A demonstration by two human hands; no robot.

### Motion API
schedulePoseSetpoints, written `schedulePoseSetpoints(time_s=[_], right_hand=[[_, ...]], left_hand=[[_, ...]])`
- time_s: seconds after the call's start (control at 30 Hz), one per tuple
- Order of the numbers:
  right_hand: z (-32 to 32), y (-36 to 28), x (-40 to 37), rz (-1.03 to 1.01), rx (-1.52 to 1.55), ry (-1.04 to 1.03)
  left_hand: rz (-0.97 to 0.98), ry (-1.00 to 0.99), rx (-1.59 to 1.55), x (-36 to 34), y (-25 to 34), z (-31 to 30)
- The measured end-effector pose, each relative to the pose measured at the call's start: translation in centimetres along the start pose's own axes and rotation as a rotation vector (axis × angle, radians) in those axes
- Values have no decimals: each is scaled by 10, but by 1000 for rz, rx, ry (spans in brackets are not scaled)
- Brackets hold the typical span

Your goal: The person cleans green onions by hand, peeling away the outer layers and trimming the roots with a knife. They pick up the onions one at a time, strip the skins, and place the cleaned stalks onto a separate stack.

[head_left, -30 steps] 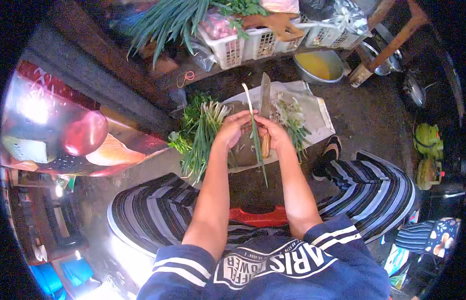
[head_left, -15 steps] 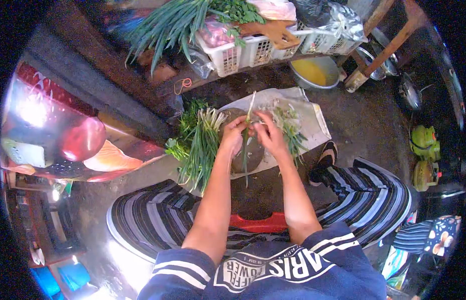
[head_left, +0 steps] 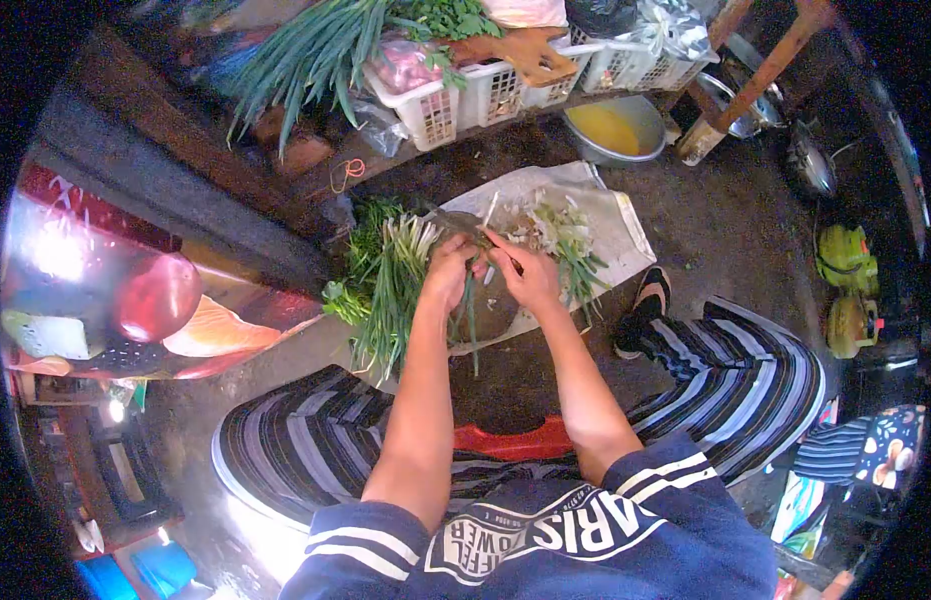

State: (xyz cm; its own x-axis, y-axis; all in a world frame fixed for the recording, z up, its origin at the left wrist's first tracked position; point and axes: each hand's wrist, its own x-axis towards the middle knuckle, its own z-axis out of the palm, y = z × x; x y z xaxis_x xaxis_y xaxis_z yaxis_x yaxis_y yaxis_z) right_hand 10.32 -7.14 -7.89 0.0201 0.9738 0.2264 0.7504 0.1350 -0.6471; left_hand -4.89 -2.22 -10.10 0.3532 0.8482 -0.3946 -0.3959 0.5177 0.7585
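My left hand (head_left: 447,268) is closed around a spring onion (head_left: 492,208); its pale end points up and its green leaves hang below. Close beside it, my right hand (head_left: 525,275) grips what looks like a knife (head_left: 453,219), its dark blade lying across above my left hand. Under both hands is a round brown board or stone (head_left: 493,312). A bunch of spring onions (head_left: 395,290) with white ends lies to the left, next to leafy greens (head_left: 343,300). To the right are peeled scraps (head_left: 560,225) and more green stalks (head_left: 582,280) on a pale sack (head_left: 625,240).
White baskets (head_left: 430,118) with vegetables, bags and a wooden board (head_left: 530,55) stand on a low shelf at the top. Beside them is a metal basin (head_left: 617,130) with yellow contents. A wooden post (head_left: 750,85) rises at the upper right. Something red (head_left: 515,440) lies between my legs.
The blade now shows across the top of my left hand. My right hand has closed and moved nearer to my left. The whole view has shifted slightly.
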Motion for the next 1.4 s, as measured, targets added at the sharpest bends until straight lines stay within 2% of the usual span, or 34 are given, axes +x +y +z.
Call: schedulePoseSetpoints(time_s=[0.07,0.3,0.4,0.53,0.63,0.7,0.73,0.8,0.87,0.93,0.97,1.0,1.03,1.1,1.13,1.17,1.23,1.27,1.3,1.33,1.37,1.4], right_hand=[[-9,-2,0,119,53,2],[-11,42,6,211,155,211],[-18,58,7,244,65,315],[-35,65,8,398,50,234],[-30,99,5,444,21,335],[-36,113,3,428,205,379],[-43,117,4,507,139,278],[-43,118,5,529,109,261],[-43,117,4,546,81,242],[-39,111,4,536,-76,173],[-34,113,1,461,-82,262],[-28,121,-3,377,-81,355],[-25,125,-2,446,-121,357],[-25,126,-5,449,-9,365],[-29,117,-6,519,-15,350],[-27,114,-3,504,-6,349],[-26,115,-7,640,-31,300],[-17,129,-11,545,45,328],[-14,129,-11,547,44,318],[-11,129,-10,519,13,309],[-7,128,-13,498,-21,294],[-1,132,-16,514,-31,279]], left_hand=[[-14,3,57,-4,5,5],[-73,-125,200,-6,1,12],[-102,-131,284,-10,6,16],[-118,-188,295,-8,7,9],[-183,-203,287,-13,12,-2],[-213,-176,298,-13,16,-10],[-214,-177,302,-14,19,-9],[-112,-150,357,-15,21,-6],[-106,-142,371,-18,25,2],[-85,-120,385,-22,29,7],[-63,-163,480,-24,36,7],[-32,-201,579,-25,48,6],[6,-180,593,-32,71,8],[81,-211,659,-64,130,30],[175,-130,775,-80,161,41],[261,-51,884,-94,193,50],[557,164,1155,-105,254,63],[705,267,1192,-99,284,65],[820,381,1250,-95,312,75],[991,432,1462,-73,346,66],[1256,356,1599,-48,378,61],[1031,484,1587,-22,406,54]])
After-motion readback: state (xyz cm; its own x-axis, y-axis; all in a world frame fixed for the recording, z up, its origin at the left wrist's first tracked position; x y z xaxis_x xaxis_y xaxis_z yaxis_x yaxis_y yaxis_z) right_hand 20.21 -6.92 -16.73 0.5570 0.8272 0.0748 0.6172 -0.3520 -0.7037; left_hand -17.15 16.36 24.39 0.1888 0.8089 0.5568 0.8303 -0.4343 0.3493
